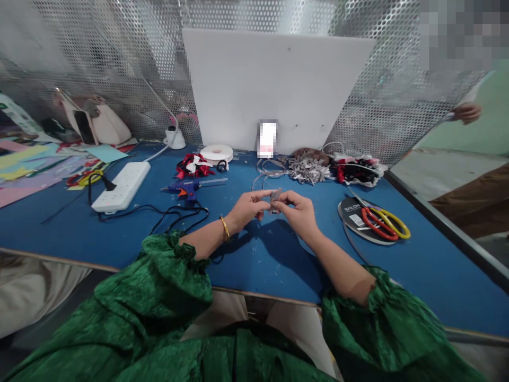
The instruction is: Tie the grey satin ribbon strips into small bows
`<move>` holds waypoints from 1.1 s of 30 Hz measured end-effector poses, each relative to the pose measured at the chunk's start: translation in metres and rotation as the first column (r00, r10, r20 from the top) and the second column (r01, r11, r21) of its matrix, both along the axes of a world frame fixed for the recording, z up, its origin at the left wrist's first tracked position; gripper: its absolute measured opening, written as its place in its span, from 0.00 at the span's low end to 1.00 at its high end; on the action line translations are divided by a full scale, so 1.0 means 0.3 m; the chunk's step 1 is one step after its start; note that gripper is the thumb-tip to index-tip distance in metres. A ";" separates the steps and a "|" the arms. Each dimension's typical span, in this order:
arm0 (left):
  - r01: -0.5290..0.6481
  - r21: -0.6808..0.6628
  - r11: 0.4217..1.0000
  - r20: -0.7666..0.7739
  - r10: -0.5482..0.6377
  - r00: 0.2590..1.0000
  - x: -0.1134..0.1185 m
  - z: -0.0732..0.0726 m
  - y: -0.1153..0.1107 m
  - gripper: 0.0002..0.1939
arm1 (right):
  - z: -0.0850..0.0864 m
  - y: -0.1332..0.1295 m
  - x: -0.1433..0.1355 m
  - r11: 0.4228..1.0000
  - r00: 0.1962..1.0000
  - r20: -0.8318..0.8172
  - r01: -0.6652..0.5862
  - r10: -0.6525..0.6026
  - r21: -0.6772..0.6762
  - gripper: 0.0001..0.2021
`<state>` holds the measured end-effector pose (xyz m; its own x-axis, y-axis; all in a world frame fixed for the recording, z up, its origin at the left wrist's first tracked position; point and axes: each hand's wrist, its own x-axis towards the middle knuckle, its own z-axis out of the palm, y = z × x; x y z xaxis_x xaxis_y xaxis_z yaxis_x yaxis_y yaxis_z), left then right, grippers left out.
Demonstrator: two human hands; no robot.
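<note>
Above the middle of the blue table, my left hand (250, 208) and my right hand (297, 212) meet at the fingertips. Between them is a small grey ribbon piece (275, 196), folded or looped, with one end sticking up. Both hands pinch it, and the fingers cover part of its shape. A gold bangle (225, 229) circles my left wrist. Just behind the hands, loose loops of thin grey ribbon (272, 168) lie on the table. A pile of grey ribbon bows (309, 168) sits behind my right hand.
Left of my hands lie a blue glue gun (183, 189), a white power strip (121, 187) and a black cord (175, 211). On the right, red-and-yellow scissors (384, 223) rest on a black spool (353, 217). A white board (278, 85) stands behind. Another person's hand (467, 113) shows far right.
</note>
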<state>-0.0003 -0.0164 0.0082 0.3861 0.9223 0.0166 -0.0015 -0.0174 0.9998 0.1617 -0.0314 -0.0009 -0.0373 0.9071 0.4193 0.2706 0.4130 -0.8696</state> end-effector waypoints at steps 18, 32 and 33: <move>0.056 0.117 0.992 -0.143 -0.039 0.989 0.008 -0.035 -0.007 0.30 | -0.031 0.002 0.004 0.973 0.902 0.408 0.048 -0.139 0.225 0.06; 0.014 0.171 0.985 -0.152 0.013 0.988 0.013 -0.028 -0.015 0.27 | -0.034 0.001 -0.002 0.942 0.843 0.507 -0.004 -0.177 0.336 0.09; 0.009 0.171 0.985 -0.156 0.018 0.988 0.015 -0.027 -0.016 0.27 | -0.035 0.002 -0.004 0.944 0.846 0.498 0.021 -0.192 0.328 0.08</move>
<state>0.0041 -0.0211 0.0000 0.3924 0.9127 0.1136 0.1552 -0.1875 0.9699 0.1606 -0.0309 -0.0114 -0.2363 0.7516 0.6158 0.7009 0.5708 -0.4276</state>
